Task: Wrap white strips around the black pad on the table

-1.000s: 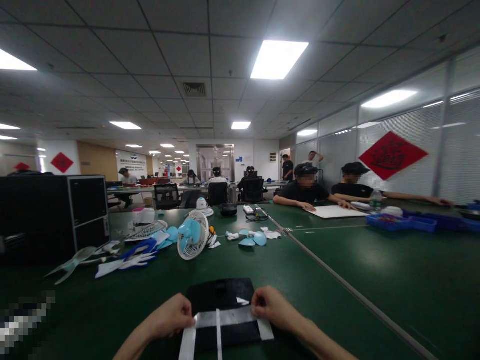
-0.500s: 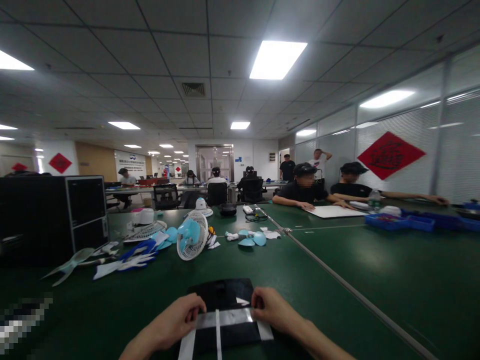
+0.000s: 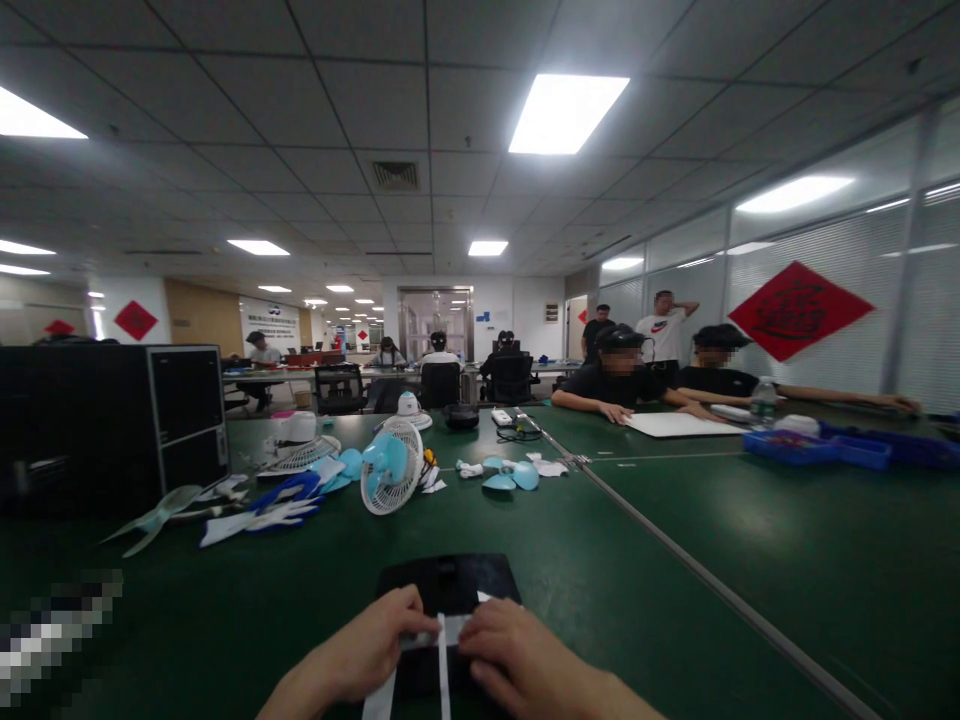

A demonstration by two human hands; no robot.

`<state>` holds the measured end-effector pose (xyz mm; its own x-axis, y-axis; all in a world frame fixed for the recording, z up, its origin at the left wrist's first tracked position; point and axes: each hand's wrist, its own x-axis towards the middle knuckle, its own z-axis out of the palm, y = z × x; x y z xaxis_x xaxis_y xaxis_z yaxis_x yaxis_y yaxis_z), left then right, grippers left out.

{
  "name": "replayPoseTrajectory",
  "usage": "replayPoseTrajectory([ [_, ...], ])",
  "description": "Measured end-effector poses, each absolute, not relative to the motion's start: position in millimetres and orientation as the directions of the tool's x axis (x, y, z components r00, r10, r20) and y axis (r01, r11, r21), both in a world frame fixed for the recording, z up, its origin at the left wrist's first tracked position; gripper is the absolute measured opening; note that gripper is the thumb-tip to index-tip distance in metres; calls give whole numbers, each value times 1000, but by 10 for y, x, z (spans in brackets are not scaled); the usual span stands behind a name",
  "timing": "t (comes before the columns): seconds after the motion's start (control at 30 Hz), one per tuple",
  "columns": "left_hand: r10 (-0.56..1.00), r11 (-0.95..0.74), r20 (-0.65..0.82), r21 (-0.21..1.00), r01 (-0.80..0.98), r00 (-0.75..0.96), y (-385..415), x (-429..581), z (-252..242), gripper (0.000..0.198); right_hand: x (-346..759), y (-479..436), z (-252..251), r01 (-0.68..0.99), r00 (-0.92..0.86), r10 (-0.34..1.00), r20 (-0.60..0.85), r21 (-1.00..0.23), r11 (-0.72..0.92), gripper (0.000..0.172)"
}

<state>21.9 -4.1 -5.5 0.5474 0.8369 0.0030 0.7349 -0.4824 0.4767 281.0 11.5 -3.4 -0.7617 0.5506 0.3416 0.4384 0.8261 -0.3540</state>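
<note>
On the table in front of me lies a flat black panel [image 3: 450,577] with rounded corners. A silvery strip of clear tape [image 3: 454,633] crosses it, partly covered by my hands. White strips run lengthwise; the middle white strip [image 3: 443,668] passes between my hands, and another lies beneath my left wrist. My left hand [image 3: 371,640] rests at the left part of the tape, a finger stretched along it towards the middle strip. Across the tape's right part lies my right hand [image 3: 517,645], fingers laid out over it. Neither hand visibly grips anything.
Beyond the panel are a fan head [image 3: 391,468], blue fan blades [image 3: 510,474] and gloves [image 3: 262,518]. A black computer case [image 3: 187,420] stands at left. Across the table, people sit by a white board [image 3: 679,425] and blue trays [image 3: 795,447]. A metal seam [image 3: 660,545] divides the tabletop.
Both hands have moved inward over the tape. The right hand has gone from pinching near its right end to lying over it. The view has shifted slightly.
</note>
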Motion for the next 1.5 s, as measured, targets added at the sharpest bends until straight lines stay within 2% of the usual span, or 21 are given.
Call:
replayPoseTrajectory([
  [0.07, 837, -488, 19, 476, 732, 547, -43, 223, -62, 51, 2697, 58, -127, 345, -854, 437, 284, -319, 883, 30],
  [0.13, 834, -497, 29, 470, 729, 550, -41, 225, -68, 50, 2608, 57, -229, 314, -886, 392, 249, -301, 900, 34],
  [0.37, 827, -515, 43, 456, 726, 560, -28, 227, -78, 49, 2541, 156, -390, 341, -888, 392, 242, -225, 913, 45],
  [0.67, 828, -504, 35, 483, 716, 560, -25, 211, -82, 49, 2617, 227, -592, 291, -927, 314, 205, -136, 947, 44],
  [0.97, 835, -494, 38, 491, 718, 548, -27, 241, -72, 45, 2536, 131, -377, 388, -862, 444, 244, -246, 888, 50],
  [1.17, 833, -503, 58, 498, 707, 551, -31, 237, -45, 37, 2529, 174, -408, 402, -862, 456, 222, -247, 882, 59],
  [1.27, 845, -490, 56, 482, 726, 532, -22, 192, -47, 30, 2576, 182, -391, 416, -858, 471, 205, -262, 871, 57],
  [1.5, 851, -486, 46, 447, 751, 523, -27, 128, -31, 32, 2712, 112, -245, 419, -854, 482, 196, -289, 861, 52],
])
